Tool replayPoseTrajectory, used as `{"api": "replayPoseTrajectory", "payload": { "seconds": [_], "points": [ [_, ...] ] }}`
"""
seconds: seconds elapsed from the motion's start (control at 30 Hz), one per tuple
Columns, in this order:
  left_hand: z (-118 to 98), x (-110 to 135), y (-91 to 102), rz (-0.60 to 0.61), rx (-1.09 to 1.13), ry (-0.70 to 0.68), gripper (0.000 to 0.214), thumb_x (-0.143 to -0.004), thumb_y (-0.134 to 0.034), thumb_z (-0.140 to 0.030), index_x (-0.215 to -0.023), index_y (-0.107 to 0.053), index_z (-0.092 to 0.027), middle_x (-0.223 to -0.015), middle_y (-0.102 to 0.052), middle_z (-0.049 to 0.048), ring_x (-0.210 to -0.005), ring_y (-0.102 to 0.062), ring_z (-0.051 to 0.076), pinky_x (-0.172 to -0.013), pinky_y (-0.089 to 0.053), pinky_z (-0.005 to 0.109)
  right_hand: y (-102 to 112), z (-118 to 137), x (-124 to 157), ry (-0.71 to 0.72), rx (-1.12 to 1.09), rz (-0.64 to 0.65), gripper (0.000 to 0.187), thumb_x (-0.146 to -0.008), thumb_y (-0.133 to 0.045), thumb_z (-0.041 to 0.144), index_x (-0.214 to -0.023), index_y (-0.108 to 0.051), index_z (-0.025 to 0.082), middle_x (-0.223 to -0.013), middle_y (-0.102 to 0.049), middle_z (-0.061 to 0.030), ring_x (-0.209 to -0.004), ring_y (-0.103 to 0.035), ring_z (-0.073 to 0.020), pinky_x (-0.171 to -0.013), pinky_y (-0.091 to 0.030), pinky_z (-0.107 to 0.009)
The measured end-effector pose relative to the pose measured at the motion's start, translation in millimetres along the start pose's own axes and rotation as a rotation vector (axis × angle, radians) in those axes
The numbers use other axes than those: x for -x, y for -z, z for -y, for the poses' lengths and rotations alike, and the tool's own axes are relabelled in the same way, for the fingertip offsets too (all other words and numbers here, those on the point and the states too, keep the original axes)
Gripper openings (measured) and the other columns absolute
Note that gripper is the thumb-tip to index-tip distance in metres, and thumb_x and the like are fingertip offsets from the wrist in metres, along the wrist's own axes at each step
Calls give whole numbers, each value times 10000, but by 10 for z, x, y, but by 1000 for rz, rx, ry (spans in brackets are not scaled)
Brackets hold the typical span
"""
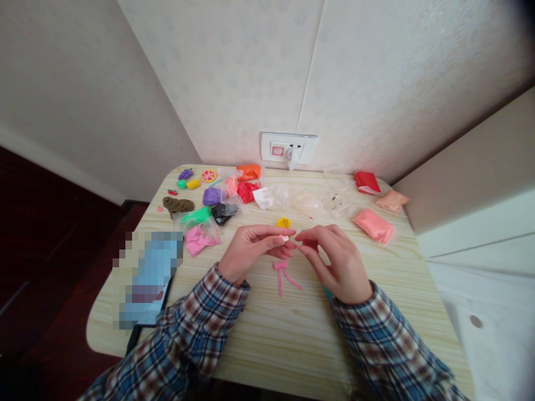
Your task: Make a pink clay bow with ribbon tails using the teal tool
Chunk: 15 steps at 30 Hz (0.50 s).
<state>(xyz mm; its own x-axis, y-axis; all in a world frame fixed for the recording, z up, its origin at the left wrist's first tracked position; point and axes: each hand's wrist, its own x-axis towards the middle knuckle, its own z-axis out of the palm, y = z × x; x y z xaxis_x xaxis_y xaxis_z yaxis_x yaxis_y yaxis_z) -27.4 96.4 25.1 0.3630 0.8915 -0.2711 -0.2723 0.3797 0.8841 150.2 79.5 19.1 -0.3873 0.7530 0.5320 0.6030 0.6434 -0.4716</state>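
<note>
My left hand [253, 249] is closed, pinching a small whitish-pink piece of modelling clay [285, 238] between thumb and fingers. Just to its right, my right hand [334, 259] has its thumb and forefinger drawn together in a pinch; whatever may be between them is too small to make out. The fingertips of both hands almost meet. Below them on the table lies a pink clay bow [280, 266] with two thin trailing strips. Behind the fingers sits a yellow clay piece [283, 222]. A teal item [328, 293] is mostly covered by my right wrist.
Bags of coloured clay, including pink [200, 239], purple [214, 195] and black [223, 213], cluster at the left back. Salmon [374, 225] and red [366, 182] packs lie right. Small clay fruits [193, 184] stand far left, a phone-like screen [156, 278] nearer. A wall socket [289, 149] backs the table.
</note>
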Motion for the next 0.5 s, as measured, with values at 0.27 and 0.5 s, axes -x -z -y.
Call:
{"api": "replayPoseTrajectory", "payload": {
  "seconds": [0.27,0.5],
  "points": [
    [8,-3,18,-9,-54,-23,270,-642,-763,-360,-634,-650,-114,-501,-616,-22,-418,-560,69,-424,-468,157,-12,-4,-8,19,-1,9,94,-915,-442,239,-878,-499,174,-680,-570,2,-625,-521,-117,-653,-404,-256],
    [4,35,-19,0,-96,-13,245,-662,-760,-318,-680,-619,-118,-566,-678,10,-491,-642,116,-481,-524,187,-21,20,-10,68,-5,37,115,-923,-425,250,-908,-508,171,-673,-577,2,-628,-529,-123,-649,-413,-263]
  ]
}}
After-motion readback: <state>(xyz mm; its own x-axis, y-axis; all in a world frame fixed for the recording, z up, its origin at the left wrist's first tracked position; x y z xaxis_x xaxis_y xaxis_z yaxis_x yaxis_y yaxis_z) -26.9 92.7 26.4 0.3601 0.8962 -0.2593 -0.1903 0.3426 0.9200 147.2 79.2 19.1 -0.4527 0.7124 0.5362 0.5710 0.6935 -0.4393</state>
